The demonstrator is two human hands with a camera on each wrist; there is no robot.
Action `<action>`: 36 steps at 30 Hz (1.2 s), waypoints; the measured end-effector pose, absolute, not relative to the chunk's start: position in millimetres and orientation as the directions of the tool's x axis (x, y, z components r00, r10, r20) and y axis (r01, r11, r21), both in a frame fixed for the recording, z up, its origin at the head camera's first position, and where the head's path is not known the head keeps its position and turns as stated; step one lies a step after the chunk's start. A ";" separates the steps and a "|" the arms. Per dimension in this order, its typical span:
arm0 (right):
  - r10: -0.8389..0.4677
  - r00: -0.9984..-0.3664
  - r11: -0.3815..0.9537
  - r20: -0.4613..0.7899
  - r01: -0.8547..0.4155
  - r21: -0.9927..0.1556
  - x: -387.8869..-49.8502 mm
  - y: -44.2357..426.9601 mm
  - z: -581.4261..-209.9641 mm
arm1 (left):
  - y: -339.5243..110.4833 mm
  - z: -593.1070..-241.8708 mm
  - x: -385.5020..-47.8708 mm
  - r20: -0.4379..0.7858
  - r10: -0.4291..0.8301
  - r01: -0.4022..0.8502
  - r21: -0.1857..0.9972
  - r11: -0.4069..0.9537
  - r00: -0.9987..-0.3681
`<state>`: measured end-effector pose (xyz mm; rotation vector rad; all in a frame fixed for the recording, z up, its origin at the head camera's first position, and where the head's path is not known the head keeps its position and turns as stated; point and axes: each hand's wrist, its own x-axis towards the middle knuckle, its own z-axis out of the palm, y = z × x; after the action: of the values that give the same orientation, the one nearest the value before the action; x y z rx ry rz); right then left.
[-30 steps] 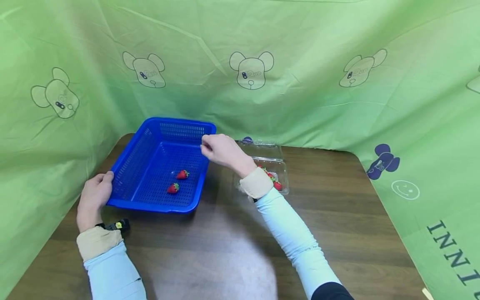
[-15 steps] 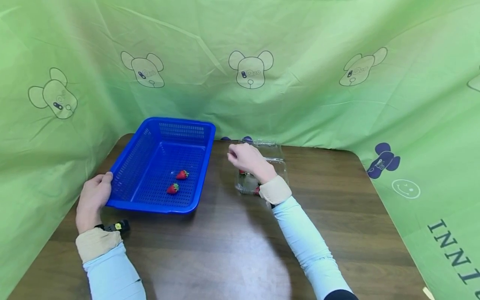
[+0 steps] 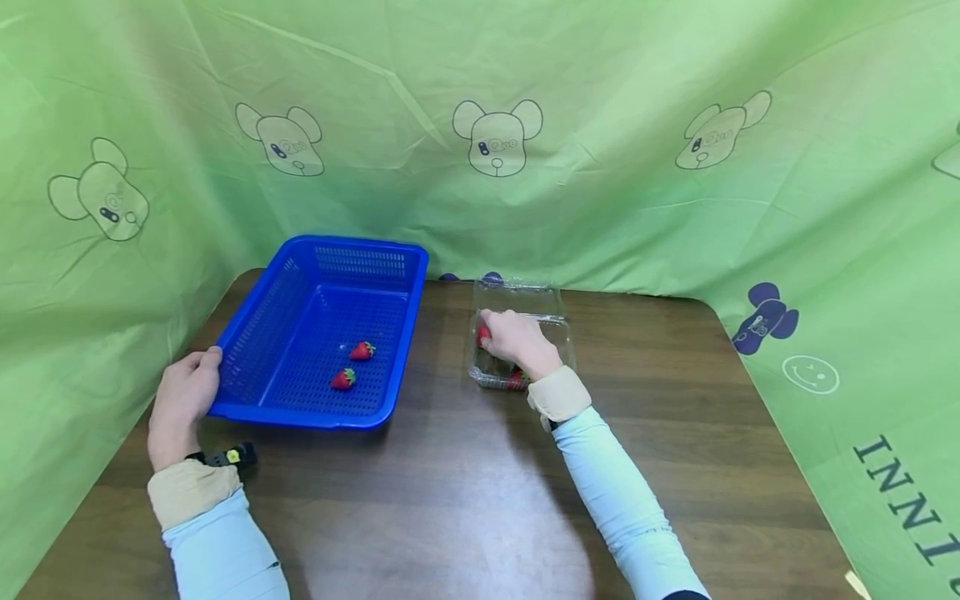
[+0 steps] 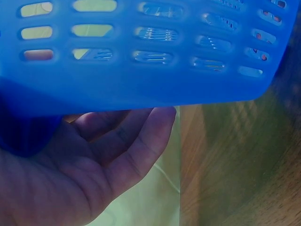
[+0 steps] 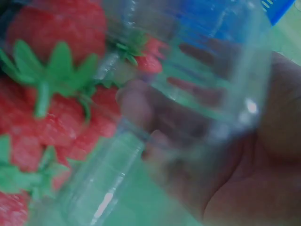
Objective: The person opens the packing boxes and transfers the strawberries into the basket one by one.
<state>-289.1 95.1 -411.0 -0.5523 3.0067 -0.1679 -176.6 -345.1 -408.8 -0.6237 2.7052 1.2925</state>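
Right hand [image 3: 517, 340] was down at the clear box [image 3: 491, 382] mid-frame, one strawberry [image 3: 483, 334] right by its grip; couldn't tell if it was actually pinching it. More berries [image 5: 59, 120] sat in there. Over left, the left hand [image 3: 182, 396] gripped the blue basket [image 3: 300, 417], two loose strawberries [image 3: 343, 379] lying inside.

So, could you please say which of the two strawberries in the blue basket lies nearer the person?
The lower-left strawberry in the head view, closer to the near rim of the blue basket; the other strawberry lies farther back.
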 end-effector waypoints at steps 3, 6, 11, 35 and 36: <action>-0.347 -0.934 0.934 -0.084 -0.336 -0.121 -287.9 94.9 -416.7 | -345.7 -409.3 -176.7 -0.240 -0.330 -0.394 0.726 0.563 -0.913; -0.333 -0.938 0.938 -0.100 -0.318 -0.136 -286.0 93.8 -421.3 | -346.4 -409.9 -177.3 -0.237 -0.333 -0.394 0.726 0.564 -0.913; -0.324 -0.942 0.939 -0.089 -0.309 -0.150 -285.2 92.4 -427.1 | -346.4 -411.0 -176.5 -0.242 -0.331 -0.396 0.730 0.557 -0.912; -0.213 -0.975 0.961 0.054 -0.220 -0.167 -287.6 88.5 -440.5 | -345.4 -412.2 -176.8 -0.215 -0.340 -0.381 0.737 0.558 -0.915; -0.211 -0.976 0.962 0.055 -0.217 -0.166 -287.3 88.5 -440.7 | -345.7 -412.2 -177.0 -0.212 -0.340 -0.377 0.740 0.557 -0.916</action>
<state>-287.3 88.5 -440.7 -0.3438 3.1479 -0.2735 -177.0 -345.7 -412.2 -0.6295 2.7329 1.3143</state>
